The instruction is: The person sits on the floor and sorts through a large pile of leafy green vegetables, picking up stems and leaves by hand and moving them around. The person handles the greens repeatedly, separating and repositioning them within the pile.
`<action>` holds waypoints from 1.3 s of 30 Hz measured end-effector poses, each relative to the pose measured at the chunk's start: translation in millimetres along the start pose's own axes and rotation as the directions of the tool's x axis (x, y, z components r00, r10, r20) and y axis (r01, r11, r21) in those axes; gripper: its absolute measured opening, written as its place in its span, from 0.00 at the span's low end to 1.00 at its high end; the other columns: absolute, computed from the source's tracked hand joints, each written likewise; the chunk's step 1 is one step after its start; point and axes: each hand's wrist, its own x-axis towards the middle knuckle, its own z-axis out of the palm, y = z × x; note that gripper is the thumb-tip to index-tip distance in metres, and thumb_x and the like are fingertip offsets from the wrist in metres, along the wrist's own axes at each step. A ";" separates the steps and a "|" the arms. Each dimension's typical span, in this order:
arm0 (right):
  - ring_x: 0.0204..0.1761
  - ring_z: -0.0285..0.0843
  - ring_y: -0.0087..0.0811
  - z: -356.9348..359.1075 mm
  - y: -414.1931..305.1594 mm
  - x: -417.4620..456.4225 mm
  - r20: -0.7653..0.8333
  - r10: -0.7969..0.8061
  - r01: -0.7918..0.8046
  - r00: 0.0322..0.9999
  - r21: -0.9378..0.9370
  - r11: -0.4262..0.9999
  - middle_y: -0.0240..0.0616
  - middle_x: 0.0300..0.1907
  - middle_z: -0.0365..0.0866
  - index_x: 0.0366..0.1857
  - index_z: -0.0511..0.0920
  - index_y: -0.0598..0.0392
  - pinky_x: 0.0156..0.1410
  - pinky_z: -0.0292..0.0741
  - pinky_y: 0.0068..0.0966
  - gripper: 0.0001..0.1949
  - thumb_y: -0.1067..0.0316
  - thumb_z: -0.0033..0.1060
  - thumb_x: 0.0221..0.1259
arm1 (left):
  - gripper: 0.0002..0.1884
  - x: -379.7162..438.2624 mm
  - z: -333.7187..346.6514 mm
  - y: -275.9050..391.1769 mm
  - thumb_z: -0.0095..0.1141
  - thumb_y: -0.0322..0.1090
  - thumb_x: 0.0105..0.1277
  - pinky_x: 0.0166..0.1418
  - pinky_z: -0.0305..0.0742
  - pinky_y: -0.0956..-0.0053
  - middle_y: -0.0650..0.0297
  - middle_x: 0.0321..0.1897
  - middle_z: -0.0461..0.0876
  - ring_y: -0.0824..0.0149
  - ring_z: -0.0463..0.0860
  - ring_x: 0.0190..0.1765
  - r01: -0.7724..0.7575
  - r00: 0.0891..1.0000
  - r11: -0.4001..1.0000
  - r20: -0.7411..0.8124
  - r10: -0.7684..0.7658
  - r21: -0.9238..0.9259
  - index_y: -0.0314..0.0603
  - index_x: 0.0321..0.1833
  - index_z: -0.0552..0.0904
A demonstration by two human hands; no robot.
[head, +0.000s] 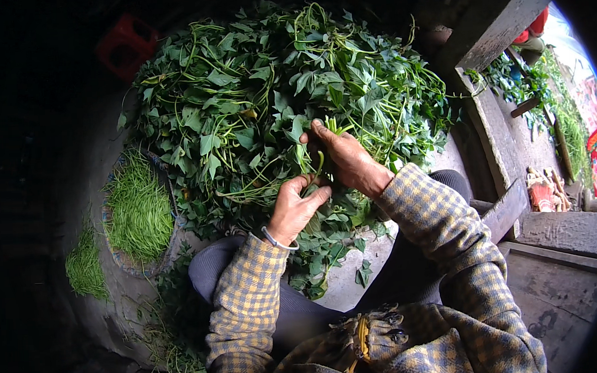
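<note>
A large heap of leafy green vines (224,89), which look like sweet potato vines, lies in front of me. Over its near side, my right hand (344,154) grips a small bunch of cut green stems (332,126), their ends poking out above the fingers. Just below and to the left, my left hand (299,206) pinches a single stem (320,163) with a leaf between thumb and fingers. That stem runs up towards the right hand; whether it belongs to the bunch is hidden. Loose leaves (317,265) lie below the hands, between my knees.
At left, a round woven basket (173,227) holds trimmed green stems (138,208). Another stem pile (86,266) lies on the floor beside it. A red plastic stool (127,46) stands at the back left. On the right are a raised door sill (565,232) and a wooden board (504,210).
</note>
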 end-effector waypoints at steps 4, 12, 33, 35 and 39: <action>0.23 0.62 0.16 -5.4 -7.5 -0.7 -0.014 -0.098 0.092 0.995 -0.234 0.968 0.24 0.24 0.74 0.30 0.78 0.54 0.28 0.60 0.17 0.21 0.45 0.50 0.66 | 0.06 3.3 -13.4 7.8 0.50 0.27 0.64 0.41 0.69 0.86 0.70 0.34 0.75 0.77 0.72 0.33 -0.077 0.997 0.993 -0.040 0.073 -0.087 0.35 0.41 0.77; 0.15 0.59 0.17 -6.6 -7.1 -3.8 0.111 -0.039 0.079 0.993 -0.381 0.921 0.26 0.22 0.75 0.29 0.77 0.53 0.20 0.55 0.17 0.22 0.43 0.49 0.66 | 0.10 -6.6 -34.2 11.9 0.50 0.35 0.63 0.31 0.72 0.84 0.71 0.33 0.77 0.79 0.75 0.31 0.088 0.989 0.989 -0.108 -0.101 -0.115 0.42 0.45 0.76; 0.16 0.61 0.23 -31.1 -8.5 17.2 0.124 -0.065 0.050 0.990 0.114 0.992 0.25 0.17 0.63 0.20 0.69 0.48 0.20 0.60 0.20 0.23 0.40 0.50 0.63 | 0.10 2.2 -62.4 16.8 0.49 0.36 0.64 0.22 0.68 0.87 0.69 0.20 0.80 0.78 0.75 0.19 -0.203 0.902 0.978 -0.381 0.203 0.041 0.44 0.29 0.83; 0.18 0.63 0.23 -31.1 -4.9 20.7 0.043 -0.111 0.106 0.993 0.102 0.989 0.25 0.18 0.64 0.21 0.70 0.48 0.21 0.61 0.21 0.22 0.40 0.51 0.63 | 0.09 4.9 -57.3 12.8 0.50 0.39 0.65 0.23 0.70 0.86 0.67 0.25 0.81 0.77 0.77 0.23 -0.280 0.916 0.957 -0.279 0.288 0.069 0.45 0.32 0.82; 0.20 0.64 0.23 -16.8 -2.2 10.9 -0.046 -0.124 0.123 0.991 -0.015 0.992 0.25 0.19 0.66 0.23 0.71 0.48 0.23 0.61 0.21 0.22 0.40 0.50 0.64 | 0.16 5.4 -25.3 6.2 0.60 0.46 0.63 0.39 0.75 0.82 0.66 0.29 0.81 0.74 0.78 0.32 -0.246 0.939 0.933 -0.175 0.297 0.264 0.38 0.37 0.81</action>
